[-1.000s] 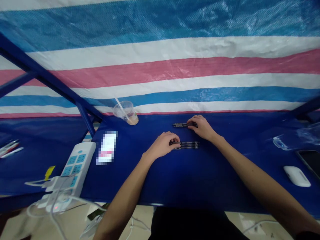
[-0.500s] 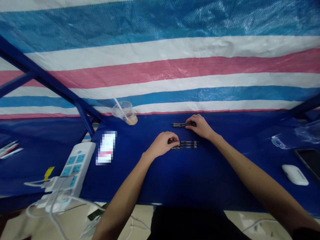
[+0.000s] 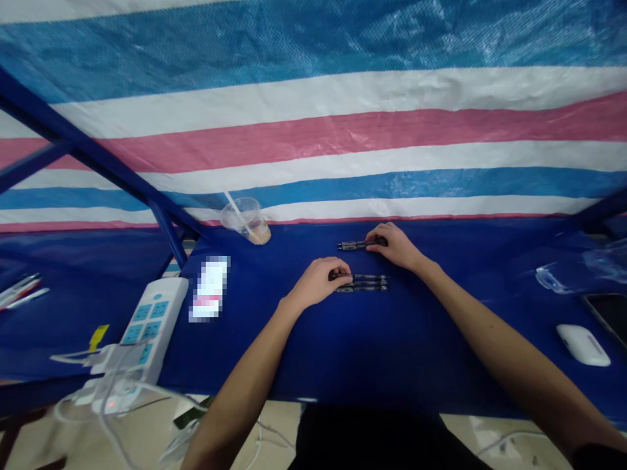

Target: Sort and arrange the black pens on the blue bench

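My left hand (image 3: 327, 281) is closed, thumb and fingers pinching the left end of a black pen (image 3: 369, 279). Just below that pen, more dark pens (image 3: 365, 287) lie side by side, running left to right on the blue table (image 3: 357, 352). Farther back, my right hand (image 3: 390, 245) is closed around the right end of some dark pens (image 3: 350, 246) lying close together; its fingers hide their right part, and I cannot tell how many there are.
A tilted clear plastic cup with a straw (image 3: 252, 225) stands at the back left. Nearby are a blurred-out phone (image 3: 209, 288) and a white power strip (image 3: 161, 307) with cables. On the right lie a white earbud case (image 3: 582, 344), a dark phone (image 3: 607, 313) and clear plastic (image 3: 551, 279).
The gap between the pen in my left hand and the pens below it looks slightly wider. My right hand and its pens sit marginally farther right, while the view itself shifts a little.
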`<state>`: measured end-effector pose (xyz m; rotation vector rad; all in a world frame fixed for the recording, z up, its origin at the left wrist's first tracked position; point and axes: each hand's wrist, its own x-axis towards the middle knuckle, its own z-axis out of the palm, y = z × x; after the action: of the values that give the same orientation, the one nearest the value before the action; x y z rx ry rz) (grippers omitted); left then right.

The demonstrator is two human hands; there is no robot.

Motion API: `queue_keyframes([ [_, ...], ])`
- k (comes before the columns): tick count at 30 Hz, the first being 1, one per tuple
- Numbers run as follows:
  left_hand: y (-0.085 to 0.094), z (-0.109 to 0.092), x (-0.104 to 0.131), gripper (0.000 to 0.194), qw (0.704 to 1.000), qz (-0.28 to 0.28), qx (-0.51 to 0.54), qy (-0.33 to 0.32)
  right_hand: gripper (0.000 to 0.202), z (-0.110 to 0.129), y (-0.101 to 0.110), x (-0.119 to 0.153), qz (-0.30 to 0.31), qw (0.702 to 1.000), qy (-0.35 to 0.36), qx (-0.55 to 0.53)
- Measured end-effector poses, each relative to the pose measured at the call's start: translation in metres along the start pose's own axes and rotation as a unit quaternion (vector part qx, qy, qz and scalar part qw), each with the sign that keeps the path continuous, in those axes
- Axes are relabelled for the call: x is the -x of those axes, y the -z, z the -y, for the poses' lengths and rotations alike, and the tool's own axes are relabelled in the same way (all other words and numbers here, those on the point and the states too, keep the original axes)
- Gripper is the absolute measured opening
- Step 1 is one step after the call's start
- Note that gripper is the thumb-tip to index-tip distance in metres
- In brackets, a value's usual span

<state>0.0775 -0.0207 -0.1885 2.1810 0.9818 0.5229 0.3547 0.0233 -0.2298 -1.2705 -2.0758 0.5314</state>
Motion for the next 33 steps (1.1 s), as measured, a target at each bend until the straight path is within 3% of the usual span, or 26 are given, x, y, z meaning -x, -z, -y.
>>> queue_keyframes([
  [9, -0.001, 0.002, 0.001, 0.009, 1.000, -0.018, 0.007, -0.013, 0.019, 0.008, 0.008, 0.002, -0.021, 1.000, -0.002, -0.014],
  [13, 0.000, 0.002, 0.001, 0.011, 0.998, -0.053, 0.017, -0.034, 0.018, 0.036, 0.015, 0.014, -0.065, 0.998, 0.028, -0.004],
  [19, -0.004, 0.000, -0.001, 0.011, 0.982, -0.169, 0.026, -0.085, 0.031, 0.078, 0.011, 0.043, 0.005, 0.986, 0.117, 0.117],
  [22, -0.006, -0.002, -0.001, 0.014, 0.973, -0.207, 0.020, -0.099, 0.025, 0.079, 0.002, 0.049, 0.013, 0.976, 0.135, 0.169],
  [27, -0.002, -0.002, 0.000, 0.018, 0.974, -0.203, -0.007, -0.103, 0.026, 0.070, 0.000, 0.058, -0.027, 0.975, 0.120, 0.186],
  [31, 0.000, 0.001, 0.000, 0.011, 0.972, -0.206, -0.019, -0.113, 0.037, 0.071, 0.003, 0.066, -0.012, 0.971, 0.118, 0.207],
  [33, 0.000, 0.001, 0.001, 0.011, 0.972, -0.199, -0.033, -0.123, 0.032, 0.075, 0.002, 0.067, -0.016, 0.970, 0.122, 0.211],
])
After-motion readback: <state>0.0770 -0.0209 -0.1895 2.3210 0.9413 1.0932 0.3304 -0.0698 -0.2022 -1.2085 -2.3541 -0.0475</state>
